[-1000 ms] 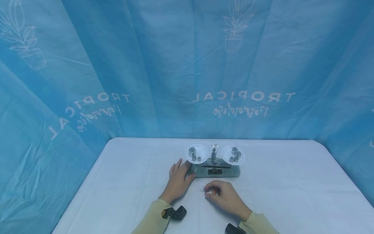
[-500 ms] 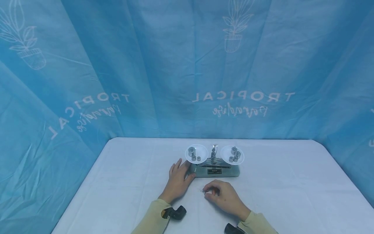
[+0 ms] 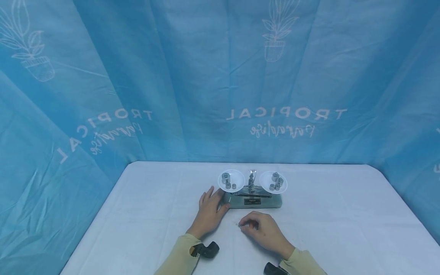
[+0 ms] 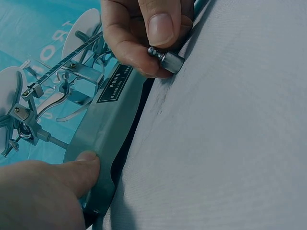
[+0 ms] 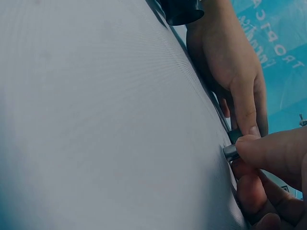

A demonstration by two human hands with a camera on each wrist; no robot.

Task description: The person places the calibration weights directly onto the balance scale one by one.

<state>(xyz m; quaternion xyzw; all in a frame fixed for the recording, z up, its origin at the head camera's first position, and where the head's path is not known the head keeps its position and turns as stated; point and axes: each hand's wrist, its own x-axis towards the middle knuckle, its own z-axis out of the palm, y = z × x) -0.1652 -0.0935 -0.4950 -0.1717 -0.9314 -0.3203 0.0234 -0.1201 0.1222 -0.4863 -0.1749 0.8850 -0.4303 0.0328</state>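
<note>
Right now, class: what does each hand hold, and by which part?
The right hand pinches a small metal weight by its barrel, knob poking out. The left hand holds nothing; it rests against the balance base.

Right hand pinching a small metal weight at the table

Right hand (image 5: 273,167) nips the weight (image 5: 230,152) low against the white table (image 5: 96,120); the left hand (image 5: 230,72) rests flat just beyond.
</note>
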